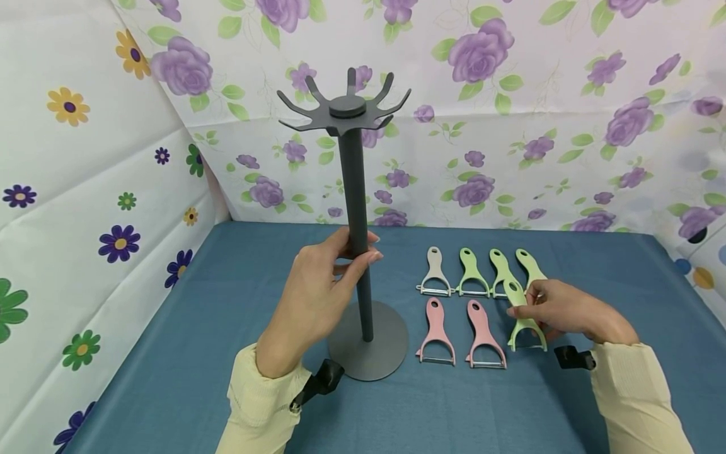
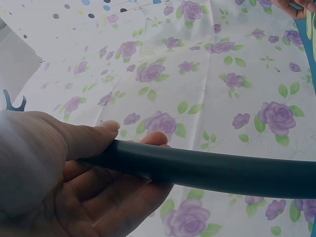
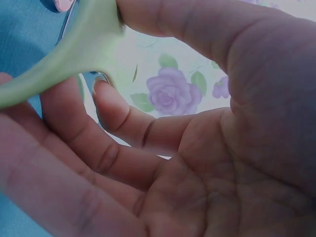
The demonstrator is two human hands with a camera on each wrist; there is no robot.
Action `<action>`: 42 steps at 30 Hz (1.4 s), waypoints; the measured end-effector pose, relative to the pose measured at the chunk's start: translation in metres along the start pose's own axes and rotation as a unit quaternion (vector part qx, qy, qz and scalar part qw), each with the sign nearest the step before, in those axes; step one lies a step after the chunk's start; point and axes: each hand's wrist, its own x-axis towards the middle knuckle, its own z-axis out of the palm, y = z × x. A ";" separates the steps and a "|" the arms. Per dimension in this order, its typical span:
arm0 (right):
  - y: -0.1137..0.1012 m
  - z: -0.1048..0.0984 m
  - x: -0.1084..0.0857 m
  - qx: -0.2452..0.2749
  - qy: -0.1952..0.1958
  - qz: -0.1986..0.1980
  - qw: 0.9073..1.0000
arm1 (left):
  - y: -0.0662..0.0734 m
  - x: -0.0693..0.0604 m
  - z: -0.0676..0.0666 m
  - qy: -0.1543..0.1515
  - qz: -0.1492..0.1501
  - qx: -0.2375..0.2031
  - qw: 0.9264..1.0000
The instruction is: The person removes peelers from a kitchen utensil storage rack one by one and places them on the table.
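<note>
A dark grey stand [image 1: 354,189] with a round base and a crown of upturned hooks rises from the table. My left hand [image 1: 317,284] grips its pole at about mid-height; the left wrist view shows thumb and fingers around the pole [image 2: 217,170]. At the right, my right hand [image 1: 564,309] pinches a green peeler [image 1: 517,302] between thumb and fingers, its handle pointing up and away. In the right wrist view the green peeler [image 3: 84,47] fills the upper left corner, partly out of frame. The hooks within view hold nothing.
Behind the held peeler, a white peeler [image 1: 434,271] and several green peelers [image 1: 469,268] lie in a row. Two pink peelers [image 1: 435,325] lie nearer, left of my right hand. A blue cloth [image 1: 227,353] covers the table; flowered sheets [image 1: 431,170] hang behind it.
</note>
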 end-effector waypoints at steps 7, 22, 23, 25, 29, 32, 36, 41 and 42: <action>0.001 0.000 0.002 0.000 -0.006 0.006 1.000 | 0.000 0.000 0.000 0.000 -0.003 0.001 1.000; 0.005 0.002 0.005 -0.016 0.001 0.016 1.000 | 0.002 -0.002 0.000 0.007 0.002 0.001 1.000; 0.006 0.002 0.005 -0.019 0.001 0.017 1.000 | 0.002 -0.002 0.000 0.006 0.000 0.002 1.000; 0.007 0.003 0.006 -0.024 0.002 0.018 1.000 | 0.002 -0.001 0.000 0.004 -0.003 0.003 1.000; 0.009 0.003 0.007 -0.029 -0.002 0.022 0.999 | 0.001 -0.001 0.000 0.001 -0.004 0.005 1.000; 0.010 0.003 0.008 -0.031 -0.006 0.026 0.999 | 0.001 -0.001 0.000 0.000 -0.003 0.006 1.000; 0.010 0.003 0.008 -0.030 -0.011 0.027 0.999 | 0.001 0.000 0.000 -0.001 -0.004 0.005 1.000; 0.010 0.004 0.009 -0.033 -0.011 0.030 0.999 | 0.001 0.000 0.000 0.004 0.001 0.002 1.000; 0.010 0.004 0.009 -0.035 -0.009 0.030 0.999 | 0.001 -0.001 0.000 0.005 0.003 0.001 1.000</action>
